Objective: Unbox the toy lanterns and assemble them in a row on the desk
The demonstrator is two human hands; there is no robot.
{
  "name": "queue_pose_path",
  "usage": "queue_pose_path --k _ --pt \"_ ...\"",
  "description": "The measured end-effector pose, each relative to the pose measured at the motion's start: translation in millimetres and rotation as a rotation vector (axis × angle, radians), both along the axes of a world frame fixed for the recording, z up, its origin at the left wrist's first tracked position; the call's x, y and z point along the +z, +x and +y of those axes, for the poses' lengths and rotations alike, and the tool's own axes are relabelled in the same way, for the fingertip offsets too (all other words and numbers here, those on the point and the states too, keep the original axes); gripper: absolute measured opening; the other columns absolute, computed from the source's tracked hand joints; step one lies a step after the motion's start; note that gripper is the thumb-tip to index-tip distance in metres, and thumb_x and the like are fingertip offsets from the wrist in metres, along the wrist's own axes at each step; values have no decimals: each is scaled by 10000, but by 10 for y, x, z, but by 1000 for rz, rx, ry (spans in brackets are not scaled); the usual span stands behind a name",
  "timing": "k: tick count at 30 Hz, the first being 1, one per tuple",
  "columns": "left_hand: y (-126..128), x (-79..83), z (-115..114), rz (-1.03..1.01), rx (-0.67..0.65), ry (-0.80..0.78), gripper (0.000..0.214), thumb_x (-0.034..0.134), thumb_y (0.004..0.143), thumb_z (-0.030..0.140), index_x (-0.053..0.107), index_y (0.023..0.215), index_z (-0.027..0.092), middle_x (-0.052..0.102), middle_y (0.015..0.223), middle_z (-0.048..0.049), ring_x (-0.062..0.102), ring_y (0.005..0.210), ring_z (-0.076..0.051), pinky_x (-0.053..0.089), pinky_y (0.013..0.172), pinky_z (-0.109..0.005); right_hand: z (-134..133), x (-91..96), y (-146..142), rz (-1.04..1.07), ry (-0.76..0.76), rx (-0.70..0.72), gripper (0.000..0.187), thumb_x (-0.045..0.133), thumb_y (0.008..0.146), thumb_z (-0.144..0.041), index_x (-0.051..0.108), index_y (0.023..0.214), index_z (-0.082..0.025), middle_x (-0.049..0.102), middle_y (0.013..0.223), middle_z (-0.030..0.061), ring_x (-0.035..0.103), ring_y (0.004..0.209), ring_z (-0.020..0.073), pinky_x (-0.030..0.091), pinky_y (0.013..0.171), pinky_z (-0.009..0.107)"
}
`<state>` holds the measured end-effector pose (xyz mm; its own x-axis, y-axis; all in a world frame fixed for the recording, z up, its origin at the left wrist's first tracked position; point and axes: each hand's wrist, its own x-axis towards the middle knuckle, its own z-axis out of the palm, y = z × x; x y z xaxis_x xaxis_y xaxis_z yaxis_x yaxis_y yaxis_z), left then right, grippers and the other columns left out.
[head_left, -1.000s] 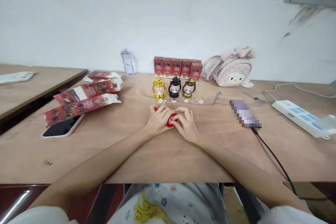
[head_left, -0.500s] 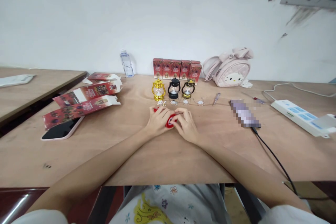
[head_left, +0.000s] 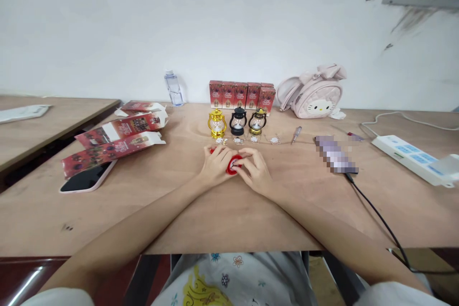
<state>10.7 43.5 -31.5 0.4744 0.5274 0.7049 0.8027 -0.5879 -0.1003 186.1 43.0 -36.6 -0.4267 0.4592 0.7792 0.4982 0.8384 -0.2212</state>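
Observation:
My left hand [head_left: 215, 166] is closed around a red lantern [head_left: 234, 164], which lies on its side with its round base turned toward my right hand. Most of the lantern is covered by my fingers. Thumb and fingertips of my right hand [head_left: 256, 172] are pinched at that base, on something too small to make out. Just beyond my hands stand a gold lantern [head_left: 217, 124], a black lantern [head_left: 238, 122] and a bronze-black lantern [head_left: 257, 122]. Small white pieces with thin wires [head_left: 275, 140] lie in front of them.
Red boxes [head_left: 228, 94] stand by the wall beside a pink bag [head_left: 315, 100]. A bottle [head_left: 174, 89], flattened cartons [head_left: 118, 146] and a phone [head_left: 87, 178] are left. Right lie a screwdriver [head_left: 296, 135], a blurred-out device [head_left: 333, 155] on a cable and a power strip [head_left: 412, 158].
My right fingertips have shifted slightly at the red lantern's base, and more of its red rim shows. My left hand keeps its hold. The camera view has moved a little.

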Motion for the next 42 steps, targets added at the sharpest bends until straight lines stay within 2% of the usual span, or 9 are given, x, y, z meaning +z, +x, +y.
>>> queue_pose_path --k 4,9,17,22,28,42 --pt "4 5 -5 -3 -8 -4 280 504 858 409 589 972 167 692 913 -86 557 851 -235 249 762 -376 8 -3 -2 13 14 11 99 551 875 -242 640 872 -199 577 1066 109 581 992 204 478 878 394" --pt "7 7 -3 5 7 -40 294 480 866 427 596 966 177 691 926 -94 550 867 -242 251 772 -384 5 8 0 33 -52 24 94 561 864 -238 645 838 -206 573 1077 100 574 1024 213 473 890 401" --pt "1 1 0 19 -36 26 271 505 863 392 588 970 158 688 914 -81 558 853 -232 242 752 -378 12 11 4 0 -89 43 72 554 863 -230 608 841 -189 541 1102 117 562 1052 220 476 908 400" --pt "-5 -3 3 33 -8 -35 303 489 867 425 602 981 168 675 922 -92 544 873 -239 255 771 -381 30 -1 14 -37 -110 47 89 526 879 -232 602 857 -191 530 1100 117 547 1074 226 469 922 403" --pt "4 4 0 28 -12 -7 294 489 870 427 594 955 165 689 928 -98 556 866 -242 250 757 -384 35 -15 10 -70 -85 39 113 512 889 -243 606 863 -186 524 1113 125 554 1043 223 476 914 407" --pt "5 11 -9 7 -9 16 274 498 865 412 585 962 172 700 919 -86 567 851 -232 246 748 -377 3 4 -4 10 72 -12 94 558 874 -246 636 852 -200 583 1069 109 590 988 197 500 852 369"
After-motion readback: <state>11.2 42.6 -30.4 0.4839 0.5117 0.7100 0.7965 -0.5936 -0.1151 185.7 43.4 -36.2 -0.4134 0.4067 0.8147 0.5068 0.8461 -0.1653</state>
